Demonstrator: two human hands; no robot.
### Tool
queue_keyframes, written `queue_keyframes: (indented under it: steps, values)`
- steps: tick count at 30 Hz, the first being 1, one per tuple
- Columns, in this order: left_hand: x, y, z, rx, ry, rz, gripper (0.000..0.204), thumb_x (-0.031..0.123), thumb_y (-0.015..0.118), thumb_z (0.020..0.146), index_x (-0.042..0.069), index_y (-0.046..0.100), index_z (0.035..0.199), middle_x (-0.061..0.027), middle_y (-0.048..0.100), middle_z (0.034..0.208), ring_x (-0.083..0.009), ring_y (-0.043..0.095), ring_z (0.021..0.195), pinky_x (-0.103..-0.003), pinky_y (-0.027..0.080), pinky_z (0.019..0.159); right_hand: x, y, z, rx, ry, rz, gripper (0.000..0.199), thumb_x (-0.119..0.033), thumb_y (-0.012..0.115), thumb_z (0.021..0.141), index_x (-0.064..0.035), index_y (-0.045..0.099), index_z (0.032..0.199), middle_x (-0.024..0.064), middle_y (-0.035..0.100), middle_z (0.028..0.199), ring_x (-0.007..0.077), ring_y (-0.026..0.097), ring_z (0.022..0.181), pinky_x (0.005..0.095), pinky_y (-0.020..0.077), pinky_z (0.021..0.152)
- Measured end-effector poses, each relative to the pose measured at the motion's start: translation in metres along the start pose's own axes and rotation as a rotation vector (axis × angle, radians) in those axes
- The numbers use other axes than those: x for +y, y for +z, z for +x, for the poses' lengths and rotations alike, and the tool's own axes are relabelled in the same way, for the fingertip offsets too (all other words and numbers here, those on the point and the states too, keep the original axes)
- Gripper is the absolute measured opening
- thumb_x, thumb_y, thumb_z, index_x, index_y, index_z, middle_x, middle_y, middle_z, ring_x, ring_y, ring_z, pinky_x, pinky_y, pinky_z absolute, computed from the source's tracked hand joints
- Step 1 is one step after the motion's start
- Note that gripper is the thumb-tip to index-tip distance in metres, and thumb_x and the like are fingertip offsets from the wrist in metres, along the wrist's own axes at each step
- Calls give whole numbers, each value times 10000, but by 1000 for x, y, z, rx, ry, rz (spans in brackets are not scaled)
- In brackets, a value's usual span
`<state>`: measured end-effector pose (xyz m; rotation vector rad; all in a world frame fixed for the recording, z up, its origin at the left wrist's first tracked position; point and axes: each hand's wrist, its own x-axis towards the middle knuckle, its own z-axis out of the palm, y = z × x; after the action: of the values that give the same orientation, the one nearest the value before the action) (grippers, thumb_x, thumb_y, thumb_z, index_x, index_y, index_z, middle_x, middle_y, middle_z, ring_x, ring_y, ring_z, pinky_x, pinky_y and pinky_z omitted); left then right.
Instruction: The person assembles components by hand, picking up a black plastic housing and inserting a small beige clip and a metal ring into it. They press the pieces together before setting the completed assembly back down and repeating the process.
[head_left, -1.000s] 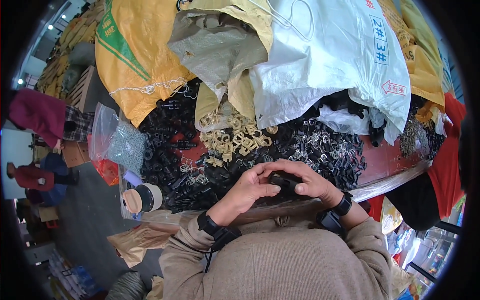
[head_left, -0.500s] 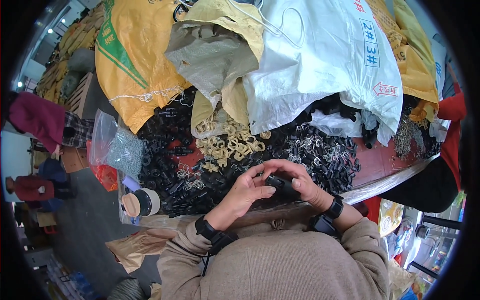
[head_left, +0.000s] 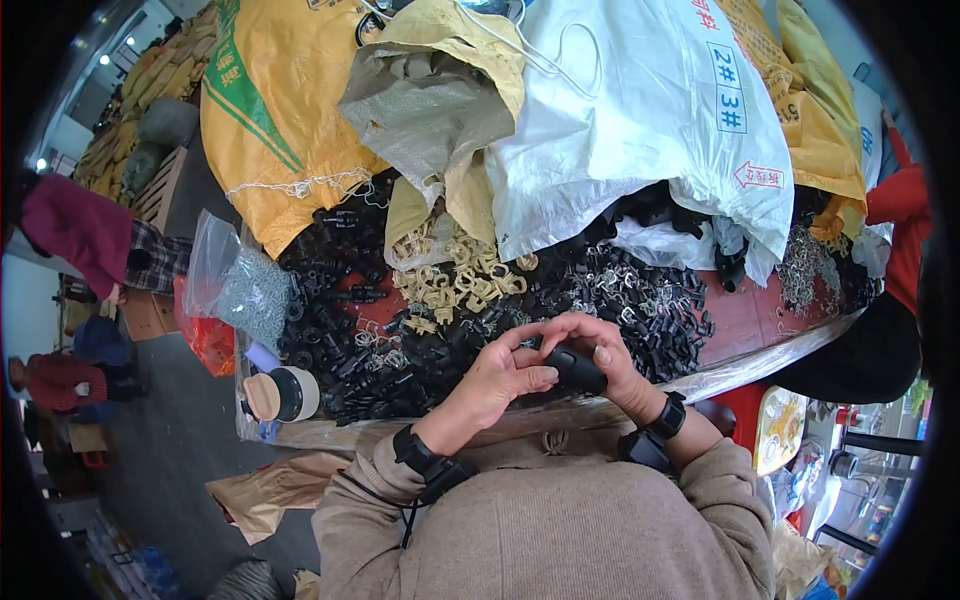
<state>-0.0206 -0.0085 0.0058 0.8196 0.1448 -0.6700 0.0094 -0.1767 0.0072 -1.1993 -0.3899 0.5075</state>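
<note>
Between my two hands, over the near edge of the work table, is a smooth black plastic part (head_left: 578,371), rounded and elongated. My left hand (head_left: 497,380) grips its left end, thumb and fingers pinched together. My right hand (head_left: 607,362) curls around it from the right, fingers arched over the top. What sits at the left end between the fingertips is too small to make out. Right beyond my hands lie black plastic pieces (head_left: 340,375), a heap of cream-coloured ring-shaped parts (head_left: 462,280), and small black parts with metal clips (head_left: 655,318).
A yellow sack (head_left: 290,110), an open beige sack (head_left: 430,110) and a white sack (head_left: 640,130) stand along the back. A lidded cup (head_left: 292,394) and a clear bag of grey pellets (head_left: 250,295) are at left. Beyond the right end a person in red (head_left: 893,235) sits; other people stand at left.
The black part has tilted and shows more of its side as my right fingers lift and shift over it. My left hand keeps its pinch. The whole view has shifted slightly.
</note>
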Motion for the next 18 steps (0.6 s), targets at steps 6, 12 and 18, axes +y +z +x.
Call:
queue_keyframes:
  steps: [6,12,18]
  values:
    - [-1,1,-3,5,4,-3,524,22,588,718,34,331,1174,-64,552,921,-134,557,790,-246,458,704,-8,5,-2,-32,-10,-42,691,-595,499,646,25,473,951,80,495,827,156,506,780,263,398,732]
    - [-4,-2,1,34,6,-24,544,26,598,708,32,322,1177,-70,536,954,-114,540,798,-232,449,697,2,-1,1,-58,-45,-139,713,-568,556,622,17,440,1013,99,473,907,184,480,853,294,379,764]
    - [-3,-1,8,60,223,147,577,71,628,687,25,317,1171,-63,528,939,-104,515,789,-225,425,696,3,3,11,-114,-363,-656,828,-466,639,599,10,290,1180,145,381,1078,252,395,989,348,321,844]
